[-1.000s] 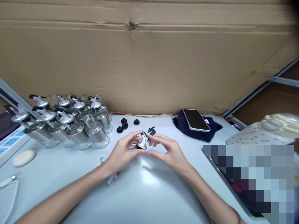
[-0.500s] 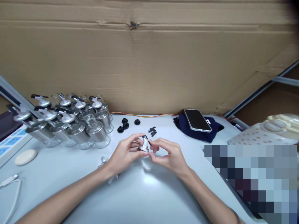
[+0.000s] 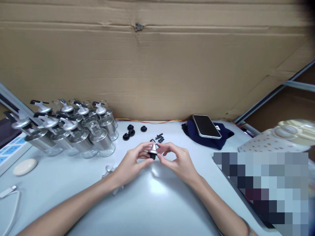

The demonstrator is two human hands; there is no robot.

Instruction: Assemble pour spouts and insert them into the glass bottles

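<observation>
Over the table, a silver pourer spout (image 3: 154,148) stands upright between my hands, with a black ribbed stopper below and a black lever on top. My left hand (image 3: 131,163) pinches its left side between thumb and fingers. On the right side, my right hand (image 3: 180,160) also has its fingertips closed on the spout. Just beyond lie several small black levers (image 3: 159,137). Farther left are several black rubber stoppers (image 3: 131,132). Silver spout pieces (image 3: 108,169) are partly hidden beneath my left forearm.
Glass bottles with steel bands (image 3: 81,139), several topped with spouts, crowd the left. A white oval object (image 3: 25,167), a cable (image 3: 15,209) and a power strip (image 3: 12,149) lie near them. At right are a phone (image 3: 206,126) on dark cloth (image 3: 227,134) and a dotted container (image 3: 258,137).
The spout has been turned from tilted to upright, so its black ribbed stopper now shows below. Both hands stay at it. The whole view has shifted slightly.
</observation>
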